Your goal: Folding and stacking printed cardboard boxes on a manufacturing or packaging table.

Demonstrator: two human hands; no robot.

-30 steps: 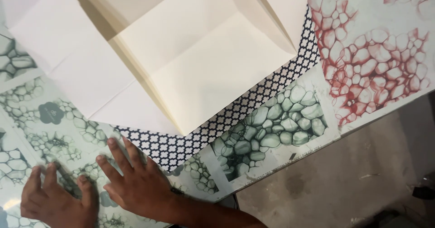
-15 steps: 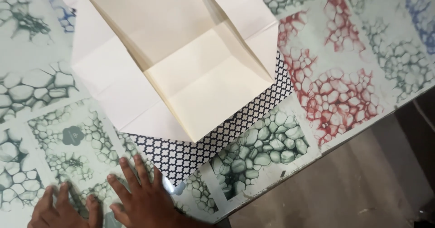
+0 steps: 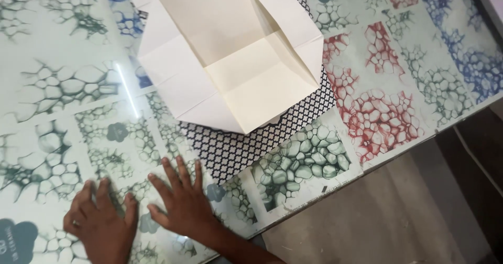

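Note:
My left hand [image 3: 102,222] lies flat on the glass table top [image 3: 63,112], fingers spread, a ring on one finger. Beside it, my right hand [image 3: 183,201] also rests flat with fingers apart, its fingertips just short of a sheet of black-and-white lattice-patterned paper [image 3: 246,148]. Neither hand holds anything. On that sheet sits a cream paper piece [image 3: 236,59] folded into flaps with creases, up and to the right of both hands.
Under the glass lie printed sheets with cell-like patterns in green [image 3: 304,159], red [image 3: 377,117] and blue [image 3: 471,65]. The table's edge [image 3: 367,167] runs diagonally at lower right, with a brown floor [image 3: 377,222] beyond it.
The view has shifted, so the table and papers sit lower and more to the right in frame. Both hands stay flat on the glass, fingers spread.

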